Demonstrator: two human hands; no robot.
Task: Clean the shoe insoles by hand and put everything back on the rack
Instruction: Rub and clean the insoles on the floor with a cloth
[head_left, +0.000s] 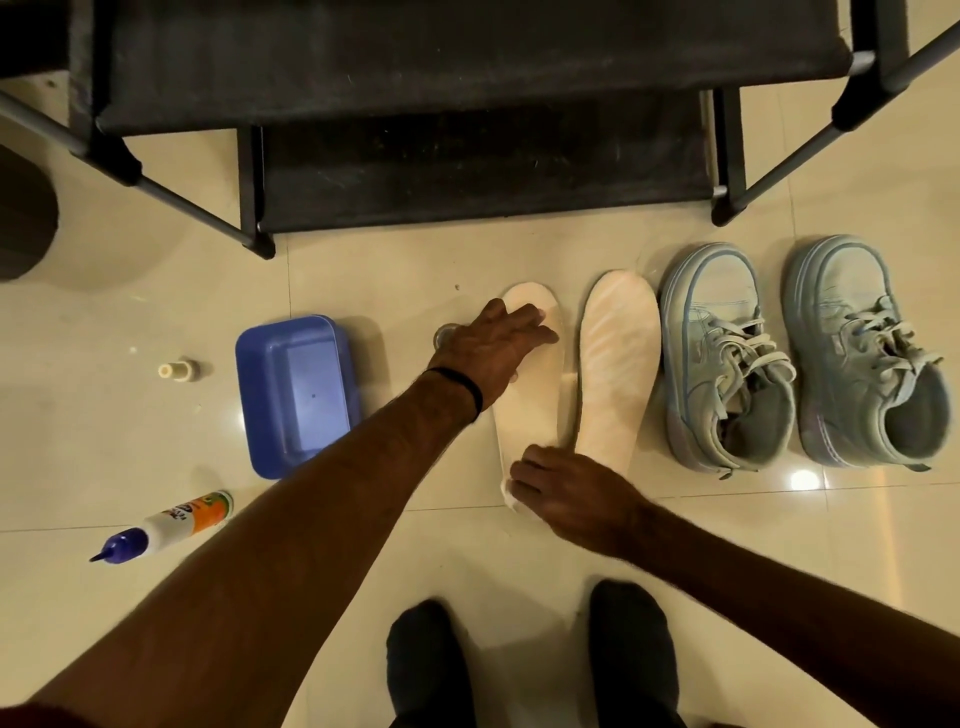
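The person was in the cleaning step, working on the left insole (530, 410), which lay flat on the floor (156, 291) just beside the other insole (618, 364). The left hand (493, 348) lay on the toe end of the left insole with its fingers spread out flat, pressing down and holding nothing. The right hand (566, 493) rested on the heel end, fingers bent a little onto the edge; I could not tell if its grip pinched the insole or only held it down.

The two pale blue shoes (727, 358) (867, 353) stood to the right of the insoles, near the second one. The blue tub (293, 389) sat to the left, and the cleaner bottle (171, 525) lay on its side nearer the person. A small cap (179, 370) stood apart from it. The black rack (467, 130) stood behind all of them, with no shoes seen on it.

I think the rubbing was only partly done. Next, the hands would need to wipe along the whole insole, then do the second one. After that the insoles must go back in the shoes, and the shoes on the rack.
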